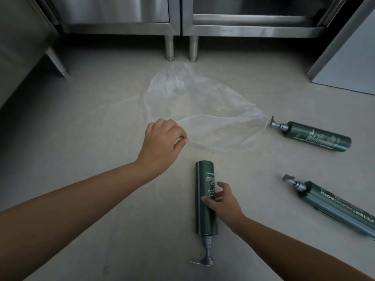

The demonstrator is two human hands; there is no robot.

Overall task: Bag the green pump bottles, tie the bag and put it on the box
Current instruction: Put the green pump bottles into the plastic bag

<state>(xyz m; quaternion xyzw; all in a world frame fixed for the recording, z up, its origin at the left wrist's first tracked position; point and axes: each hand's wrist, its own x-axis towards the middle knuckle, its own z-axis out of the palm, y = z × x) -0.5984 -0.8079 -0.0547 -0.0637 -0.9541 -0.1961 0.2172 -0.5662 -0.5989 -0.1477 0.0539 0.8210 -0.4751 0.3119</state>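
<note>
A clear plastic bag (203, 110) lies spread on the pale floor, its mouth toward me. My left hand (162, 145) pinches the near edge of the bag's opening. Three green pump bottles lie on their sides. The nearest bottle (205, 179) points its pump toward me, and my right hand (221, 201) rests on its body with fingers spread around it. A second bottle (316, 136) lies at the right, its pump touching the bag's right corner. The third bottle (334, 207) lies at the lower right, partly cut off by the frame edge.
Stainless steel cabinets (182, 19) on short legs (169, 48) line the back. A steel unit (26, 49) stands at the left and a pale panel (349, 57) at the right. No box shows in this view.
</note>
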